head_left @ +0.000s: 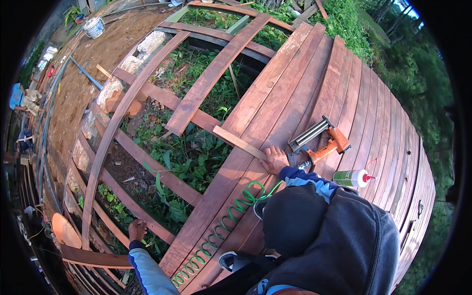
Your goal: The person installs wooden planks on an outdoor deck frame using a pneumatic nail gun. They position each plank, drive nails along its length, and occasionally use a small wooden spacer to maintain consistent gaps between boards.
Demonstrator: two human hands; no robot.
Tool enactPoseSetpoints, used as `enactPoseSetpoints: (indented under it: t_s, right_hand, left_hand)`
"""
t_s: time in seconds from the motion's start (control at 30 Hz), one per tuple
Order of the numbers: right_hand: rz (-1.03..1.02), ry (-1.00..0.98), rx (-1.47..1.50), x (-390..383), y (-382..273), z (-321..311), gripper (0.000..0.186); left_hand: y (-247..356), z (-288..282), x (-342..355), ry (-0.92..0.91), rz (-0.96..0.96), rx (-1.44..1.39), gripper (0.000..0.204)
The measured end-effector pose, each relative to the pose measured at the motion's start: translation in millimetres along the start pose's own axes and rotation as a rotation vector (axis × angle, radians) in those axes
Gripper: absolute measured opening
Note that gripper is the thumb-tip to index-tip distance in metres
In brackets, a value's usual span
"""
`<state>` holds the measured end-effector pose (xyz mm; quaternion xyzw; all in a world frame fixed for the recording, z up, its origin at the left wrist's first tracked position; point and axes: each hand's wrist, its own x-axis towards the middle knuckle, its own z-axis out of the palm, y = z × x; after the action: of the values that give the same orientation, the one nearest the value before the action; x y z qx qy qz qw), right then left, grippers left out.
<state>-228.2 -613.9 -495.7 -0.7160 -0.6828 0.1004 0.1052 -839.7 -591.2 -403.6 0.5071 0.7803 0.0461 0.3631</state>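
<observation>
My right hand (pixel 275 160) rests on the reddish-brown deck boards (pixel 255 118), its fingers closed over the near end of a short, light wooden strip (pixel 239 142). That strip lies across the boards, its far end reaching the deck's inner edge. Just right of this hand is an orange nail gun (pixel 328 147) on its side, joined to a coiled green air hose (pixel 216 235). My left hand (pixel 137 230) is over the open frame, close to a wooden joist (pixel 135 211). Its fingers are curled; whether they hold anything is hidden.
A glue bottle (pixel 353 178) with a red tip lies on the deck. Loose planks (pixel 221 73) span the joists, with weeds (pixel 172 172) in the gaps below. At far left a person (pixel 24 98) bends over; a white bucket (pixel 94 27) stands on bare soil.
</observation>
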Motion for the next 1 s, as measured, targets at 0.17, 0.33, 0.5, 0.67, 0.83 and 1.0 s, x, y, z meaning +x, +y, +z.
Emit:
enactPoseSetpoints:
  t_s: [0.17, 0.33, 0.5, 0.67, 0.83, 1.0]
  right_hand:
    - [0.011, -0.015, 0.001, -0.2, -0.3, -0.2, 0.04]
    - [0.012, -0.038, 0.014, 0.3, -0.2, -1.8, 0.04]
    - [0.025, -0.041, 0.008, 0.3, -1.6, -3.1, 0.04]
    - [0.024, -0.034, 0.007, -0.2, -2.4, -4.8, 0.041]
    - [0.024, 0.006, 0.024, -2.1, -2.2, -3.6, 0.04]
    - [0.032, 0.003, 0.033, -1.6, -0.4, 1.1, 0.041]
  left_hand:
    - [8.1, 0.8, -4.0, 0.001, -0.027, -0.004, 0.025]
    - [3.7, 2.5, 0.1, -0.007, -0.02, 0.004, 0.023]
    - [-2.1, 3.1, 3.3, -0.017, -0.02, -0.025, 0.021]
    - [0.0, 2.9, 1.8, -0.007, 0.003, -0.003, 0.021]
    - [0.0, 1.9, -0.2, -0.009, -0.002, -0.025, 0.024]
    - [-6.3, -0.1, 3.3, -0.035, 0.013, 0.025, 0.033]
